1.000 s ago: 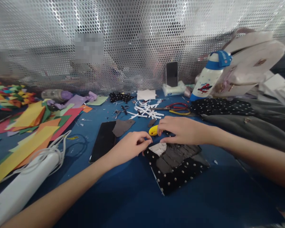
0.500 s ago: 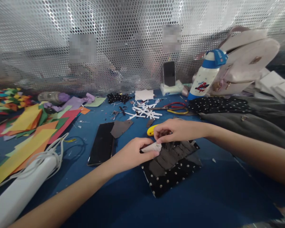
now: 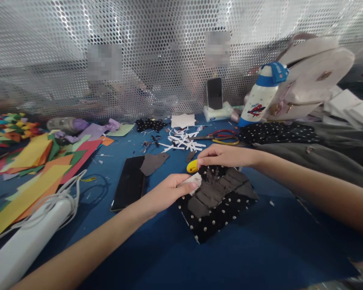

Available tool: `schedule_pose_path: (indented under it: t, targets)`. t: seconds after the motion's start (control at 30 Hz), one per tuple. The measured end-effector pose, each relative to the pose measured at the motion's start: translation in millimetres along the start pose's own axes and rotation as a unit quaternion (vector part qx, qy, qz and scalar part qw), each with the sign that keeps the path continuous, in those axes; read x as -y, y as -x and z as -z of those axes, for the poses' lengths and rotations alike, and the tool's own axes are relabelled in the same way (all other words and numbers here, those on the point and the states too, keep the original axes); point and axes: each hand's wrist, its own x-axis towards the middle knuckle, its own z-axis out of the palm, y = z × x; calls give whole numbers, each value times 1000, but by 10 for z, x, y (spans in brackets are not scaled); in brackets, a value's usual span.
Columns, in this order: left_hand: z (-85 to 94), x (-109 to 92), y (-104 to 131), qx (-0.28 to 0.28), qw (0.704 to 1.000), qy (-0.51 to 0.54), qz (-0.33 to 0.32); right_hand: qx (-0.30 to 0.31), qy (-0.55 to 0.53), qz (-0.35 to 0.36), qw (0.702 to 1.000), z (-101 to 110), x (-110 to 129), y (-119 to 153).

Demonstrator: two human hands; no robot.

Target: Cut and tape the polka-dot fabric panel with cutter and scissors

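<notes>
"So, what are the hands doing?"

"The left hand (image 3: 169,192) pinches a white scrap (image 3: 196,182) between thumb and fingers, over the near-left part of the dotted black panel (image 3: 211,223). The right hand (image 3: 219,156) has its fingers curled at the panel's far edge, beside a yellow plastic tool (image 3: 192,166); I can't tell whether they grip anything."

"And the panel itself?"

"Flat on the blue tabletop (image 3: 169,262), in front of the person, with wrinkled dark grey patches (image 3: 213,194) across it."

"What else is on that surface?"

"Left of the panel, a black phone (image 3: 127,185) lies flat, a torn grey piece (image 3: 153,163) overlapping its corner. Beyond the hands there's a tangle of white paper strips (image 3: 184,141), with scissors (image 3: 226,137) just beside it, red and yellow in the handles. Small crumbs speckle the blue. Over on the left, coloured paper sheets (image 3: 42,183) spread out near a white power strip (image 3: 27,243) with its cord looped on top."

"How about the room?"

"A perforated metal screen (image 3: 157,48) stands along the back, blurry shapes showing through it. In front of it, an upright phone (image 3: 214,93) stands at a tissue pack (image 3: 220,112). To the right, a blue-and-white bottle (image 3: 258,98) leans by a pale backpack (image 3: 316,76), with dark dotted fabric (image 3: 278,133) bunched nearer the person."
</notes>
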Motion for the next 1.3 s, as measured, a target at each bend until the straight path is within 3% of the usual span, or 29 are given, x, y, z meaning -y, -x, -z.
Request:
schedule_pose_path:
  t: [0.2,0.37,0.53,0.77,0.9,1.0,1.13,1.2,1.3]
  targets:
    - [-33,-4,20,-28,999,42,17,-36,22,5,999,14,-93,-34]
    - [-27,16,30,-80,994,72,29,-31,34,2,999,12,-100,-43]
    - [-22,-7,15,-38,991,128,23,-31,49,-2,998,45,-117,-9]
    - [-75,65,-24,-30,985,166,20,-162,19,-51,985,-68,-239,227]
    - [-112,77,-10,-29,988,150,28,-119,32,-52,991,-162,-202,411]
    - [-123,76,-10,-19,989,143,37,-135,130,-17,982,-201,-70,481]
    - [-112,101,-27,-12,987,153,41,-158,192,128,960,-285,162,441]
    - [-104,115,-31,-9,986,160,37,-130,219,180,950,-344,265,389]
    - [-93,131,-37,-3,985,170,25,-64,282,193,938,-423,355,315]
